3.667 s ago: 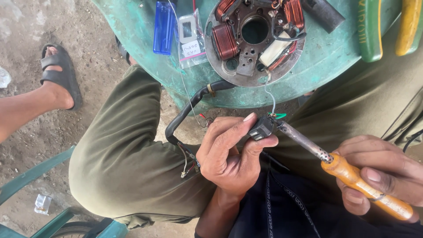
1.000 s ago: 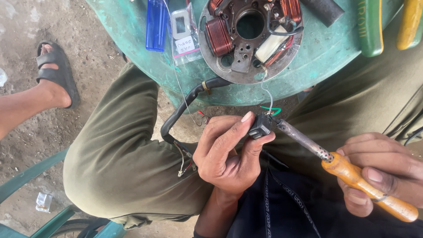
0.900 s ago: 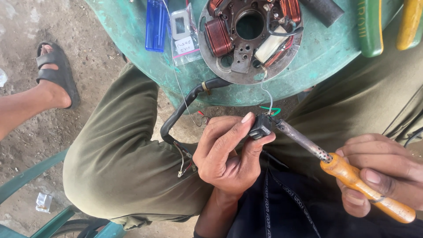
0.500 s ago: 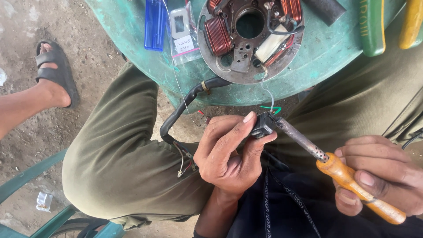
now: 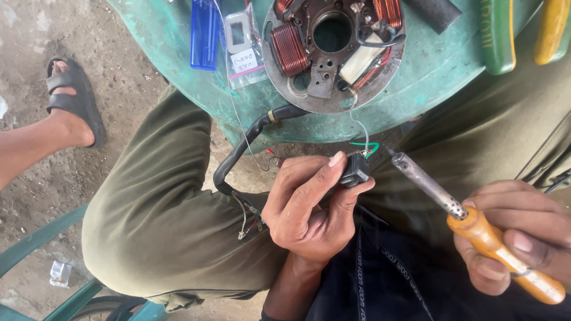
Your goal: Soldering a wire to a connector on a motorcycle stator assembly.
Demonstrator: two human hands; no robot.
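Note:
My left hand (image 5: 309, 202) pinches a small black connector block (image 5: 355, 171) between thumb and forefinger, over my lap. Thin green and white wires (image 5: 364, 145) run from it up to a round stator plate (image 5: 333, 50) with copper coils on a green stool (image 5: 178, 65). In my right hand (image 5: 517, 235) I hold a soldering iron (image 5: 476, 223) by its orange wooden handle. Its metal tip (image 5: 397, 159) points up-left and sits a short gap to the right of the connector, apart from it.
A black sleeved cable (image 5: 244, 145) hangs from the stator with bare wire ends (image 5: 247, 217) over my left thigh. A blue lighter (image 5: 205, 32), a small clear bag (image 5: 242, 44), and green (image 5: 496, 30) and yellow (image 5: 550, 27) tool handles lie on the stool. Another person's sandalled foot (image 5: 68, 110) rests at left.
The soldering iron's tip has drawn back to the right, off the connector it touched before. My left hand still grips the connector in the same spot.

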